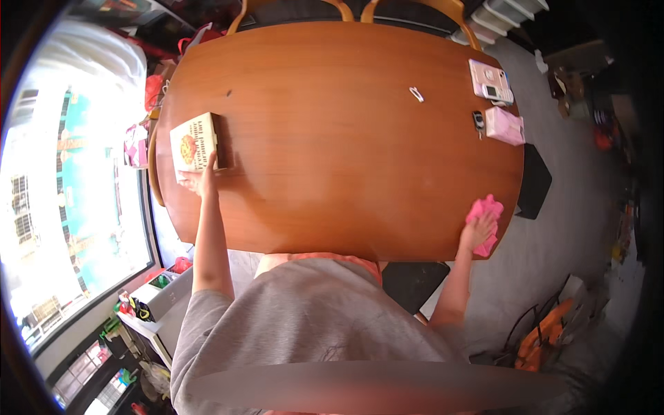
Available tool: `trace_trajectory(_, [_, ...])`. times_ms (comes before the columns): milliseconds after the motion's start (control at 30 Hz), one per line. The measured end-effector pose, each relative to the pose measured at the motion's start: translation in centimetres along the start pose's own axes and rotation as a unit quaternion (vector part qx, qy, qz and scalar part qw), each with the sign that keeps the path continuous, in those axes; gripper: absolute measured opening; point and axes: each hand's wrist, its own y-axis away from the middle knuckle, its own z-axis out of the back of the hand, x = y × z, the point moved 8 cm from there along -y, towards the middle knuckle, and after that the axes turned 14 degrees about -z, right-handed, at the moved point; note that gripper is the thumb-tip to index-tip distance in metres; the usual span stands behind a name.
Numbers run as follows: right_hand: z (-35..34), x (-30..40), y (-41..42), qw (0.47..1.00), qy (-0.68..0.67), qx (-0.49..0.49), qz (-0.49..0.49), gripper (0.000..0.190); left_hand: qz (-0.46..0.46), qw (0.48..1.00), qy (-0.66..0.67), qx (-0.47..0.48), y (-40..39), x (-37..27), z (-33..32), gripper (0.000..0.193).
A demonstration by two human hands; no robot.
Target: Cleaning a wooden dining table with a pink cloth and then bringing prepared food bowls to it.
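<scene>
My left hand (pixel 198 179) is at the near right corner of a cardboard food box (pixel 193 145), with the thumb along its right side and the fingers at the near edge. The box has a cream lid with printed writing and a food picture, and stands near the left end of a wooden table (pixel 332 135). At the table's near right corner, my right hand (pixel 480 231) lies spread on a crumpled pink cloth (pixel 486 207), pressing it against the tabletop.
A white clip-like item (pixel 416 94) lies toward the back right. Along the right edge are a pink case (pixel 485 75), a white handheld device (pixel 498 94), a key (pixel 478 123) and a pink soft packet (pixel 505 126). Wooden chairs (pixel 420 4) border the far side.
</scene>
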Motion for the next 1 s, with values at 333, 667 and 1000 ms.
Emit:
trace_trajectory(333, [7.8, 41.9, 23.3, 0.821, -0.199, 0.261, 0.468, 0.074, -0.211, 0.969, 0.007, -0.128, 2.8, -1.3, 2.1, 0.117])
trace_trajectory(667, [-2.6, 62.0, -2.6, 0.982, -0.100, 0.020, 0.162, 0.066, -0.251, 0.959, 0.078, -0.102, 3.5, -0.1, 3.1, 0.111])
trace_trajectory(1000, [-1.6, 97.6, 14.7, 0.896, -0.249, 0.060, 0.364, 0.064, -0.239, 0.964, 0.088, -0.076, 2.3, 0.6, 3.7, 0.116])
